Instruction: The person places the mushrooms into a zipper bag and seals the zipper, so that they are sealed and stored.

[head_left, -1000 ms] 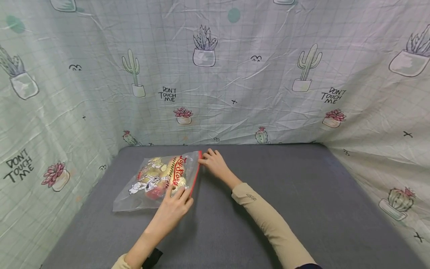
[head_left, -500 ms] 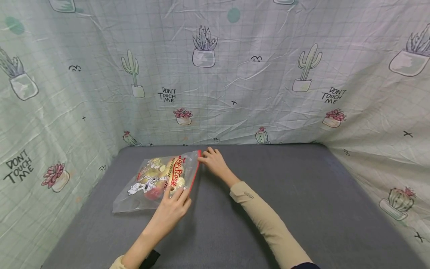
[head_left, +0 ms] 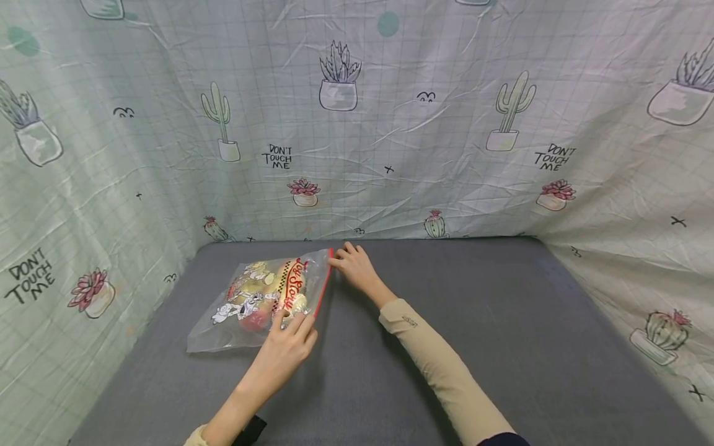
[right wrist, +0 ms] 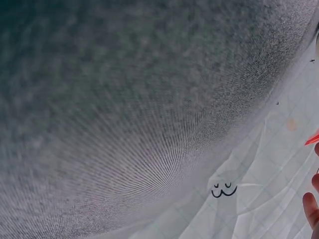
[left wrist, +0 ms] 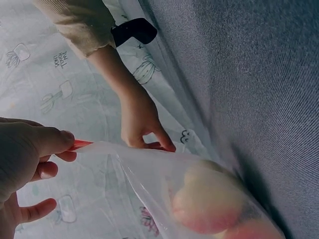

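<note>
A clear plastic zip bag (head_left: 223, 334) printed with "Toy Story" and cartoon figures lies on the left part of the table, its red zip edge facing right. Round red and yellow-green things that look like fruit (left wrist: 207, 204) show through the plastic. My left hand (head_left: 287, 347) pinches the near end of the red edge between thumb and finger, its other fingers loosely bent. At the far end of that edge my right hand (head_left: 357, 269) pinches the corner. Only a few fingertips (right wrist: 310, 209) and a bit of red strip show in the right wrist view.
The grey cloth-covered table (head_left: 474, 341) stretches to the right of the bag. A pale curtain (head_left: 379, 136) with cactus drawings hangs along the back and both sides. A black strap piece (left wrist: 134, 32) sits at the right wrist.
Both hands and the bag's red edge have shifted very slightly left. The right forearm has drawn a little leftward too. Both grips on the bag look the same.
</note>
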`<state>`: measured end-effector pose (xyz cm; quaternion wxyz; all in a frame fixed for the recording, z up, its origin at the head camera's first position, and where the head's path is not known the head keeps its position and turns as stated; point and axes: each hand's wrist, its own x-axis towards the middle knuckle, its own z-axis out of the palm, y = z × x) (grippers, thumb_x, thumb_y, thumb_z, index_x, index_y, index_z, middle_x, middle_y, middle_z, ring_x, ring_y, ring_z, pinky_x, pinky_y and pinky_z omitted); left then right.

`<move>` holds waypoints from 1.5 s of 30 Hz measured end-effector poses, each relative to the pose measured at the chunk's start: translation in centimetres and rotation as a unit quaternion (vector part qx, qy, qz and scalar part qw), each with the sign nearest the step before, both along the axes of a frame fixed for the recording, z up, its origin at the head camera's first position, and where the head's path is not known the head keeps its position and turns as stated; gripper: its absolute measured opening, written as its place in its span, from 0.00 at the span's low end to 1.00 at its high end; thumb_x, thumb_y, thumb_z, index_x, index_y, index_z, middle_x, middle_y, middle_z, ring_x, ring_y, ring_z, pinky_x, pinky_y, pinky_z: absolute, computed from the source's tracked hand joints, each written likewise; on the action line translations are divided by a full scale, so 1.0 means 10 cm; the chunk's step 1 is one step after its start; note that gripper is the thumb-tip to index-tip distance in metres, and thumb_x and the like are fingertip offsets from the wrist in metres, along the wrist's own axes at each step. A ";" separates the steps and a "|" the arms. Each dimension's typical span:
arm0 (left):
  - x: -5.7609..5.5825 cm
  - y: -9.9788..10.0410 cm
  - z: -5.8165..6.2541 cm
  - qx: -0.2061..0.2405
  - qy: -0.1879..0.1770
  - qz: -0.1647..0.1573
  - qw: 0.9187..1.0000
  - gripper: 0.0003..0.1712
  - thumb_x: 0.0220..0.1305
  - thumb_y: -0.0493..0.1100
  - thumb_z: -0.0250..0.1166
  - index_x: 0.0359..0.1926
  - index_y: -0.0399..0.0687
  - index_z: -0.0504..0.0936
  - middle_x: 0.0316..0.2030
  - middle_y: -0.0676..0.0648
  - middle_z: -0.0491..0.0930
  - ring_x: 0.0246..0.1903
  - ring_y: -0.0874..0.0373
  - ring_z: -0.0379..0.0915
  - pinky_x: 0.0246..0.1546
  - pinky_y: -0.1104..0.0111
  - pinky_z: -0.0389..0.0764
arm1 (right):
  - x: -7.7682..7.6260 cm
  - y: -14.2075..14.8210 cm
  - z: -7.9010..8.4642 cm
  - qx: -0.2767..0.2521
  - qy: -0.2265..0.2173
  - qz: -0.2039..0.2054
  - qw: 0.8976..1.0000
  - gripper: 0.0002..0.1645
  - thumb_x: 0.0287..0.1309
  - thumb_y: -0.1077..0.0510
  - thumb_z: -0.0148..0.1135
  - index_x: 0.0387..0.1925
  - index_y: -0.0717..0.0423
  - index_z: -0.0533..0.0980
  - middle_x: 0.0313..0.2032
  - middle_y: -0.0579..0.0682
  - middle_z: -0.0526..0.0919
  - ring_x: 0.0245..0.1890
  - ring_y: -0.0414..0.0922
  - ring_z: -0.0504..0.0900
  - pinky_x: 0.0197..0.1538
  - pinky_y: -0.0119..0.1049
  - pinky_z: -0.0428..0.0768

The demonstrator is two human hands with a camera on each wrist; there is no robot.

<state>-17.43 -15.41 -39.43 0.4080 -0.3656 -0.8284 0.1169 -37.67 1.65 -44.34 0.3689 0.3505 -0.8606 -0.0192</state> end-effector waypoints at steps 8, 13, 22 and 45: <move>0.00 0.01 -0.02 0.002 0.006 -0.009 1.000 0.15 0.54 0.34 0.39 0.18 0.42 0.70 0.28 0.46 0.68 0.31 0.53 0.65 0.38 0.56 0.67 | -0.02 0.00 -0.01 -0.001 -0.006 -0.008 1.000 0.09 0.57 0.50 0.51 0.36 0.38 0.77 0.33 0.44 0.81 0.36 0.44 0.72 0.32 0.35 0.71; 0.02 0.00 -0.04 -0.002 0.008 -0.006 1.000 0.12 0.52 0.34 0.42 0.19 0.42 0.71 0.28 0.46 0.69 0.31 0.53 0.66 0.39 0.57 0.67 | -0.05 0.01 0.00 -0.004 -0.007 -0.004 1.000 0.09 0.57 0.50 0.51 0.35 0.39 0.78 0.32 0.44 0.80 0.36 0.44 0.72 0.31 0.35 0.71; 0.09 0.00 -0.06 0.005 0.004 -0.002 1.000 0.12 0.52 0.34 0.43 0.18 0.41 0.70 0.27 0.46 0.68 0.31 0.53 0.66 0.38 0.57 0.68 | -0.09 -0.01 0.03 0.018 -0.006 -0.019 1.000 0.10 0.57 0.53 0.53 0.38 0.37 0.77 0.33 0.43 0.80 0.37 0.44 0.72 0.33 0.36 0.72; 0.13 0.03 -0.07 -0.008 0.009 -0.002 1.000 0.17 0.56 0.32 0.38 0.18 0.41 0.70 0.27 0.47 0.67 0.31 0.53 0.65 0.38 0.56 0.68 | -0.19 -0.01 0.05 0.022 -0.018 -0.027 0.999 0.09 0.57 0.53 0.51 0.37 0.37 0.76 0.32 0.44 0.78 0.37 0.45 0.71 0.35 0.37 0.73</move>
